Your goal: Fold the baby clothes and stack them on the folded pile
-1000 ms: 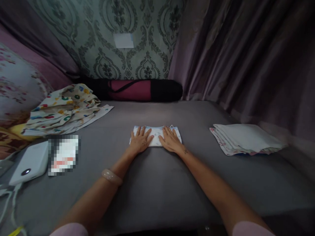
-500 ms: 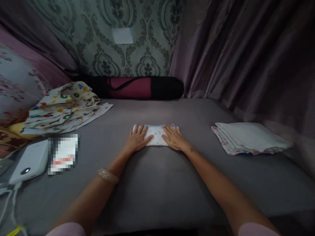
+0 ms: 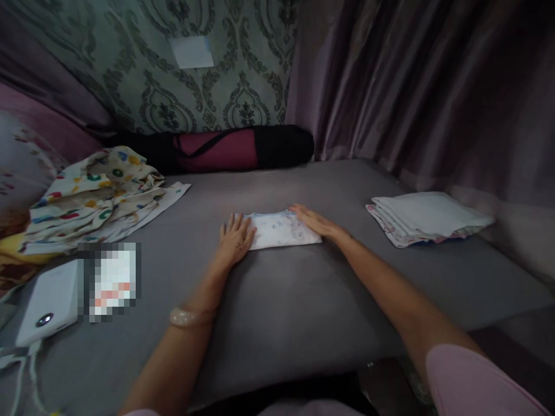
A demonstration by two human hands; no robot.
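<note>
A folded white cloth (image 3: 277, 231) with small bluish prints and a blue edge lies on the grey sheet (image 3: 277, 306) in front of me. My left hand (image 3: 236, 236) rests flat on its left end, fingers stretched out. My right hand (image 3: 313, 221) is at its far right corner, fingers straight, tilted somewhat on its side; whether the palm presses on the cloth I cannot tell. Neither hand grips anything. The cloth's left end is partly hidden under my left hand.
To the right lies a stack of folded cloths (image 3: 429, 216). A crumpled patterned cloth (image 3: 99, 193) lies at the left, with a white power bank (image 3: 52, 300), cables and a blurred-out item (image 3: 113, 280) nearer me. A black and maroon bag (image 3: 217, 149) lies along the wall.
My right hand has shifted outward and turned onto its side, uncovering more of the cloth. My left hand stays on the left end. The view has turned slightly right.
</note>
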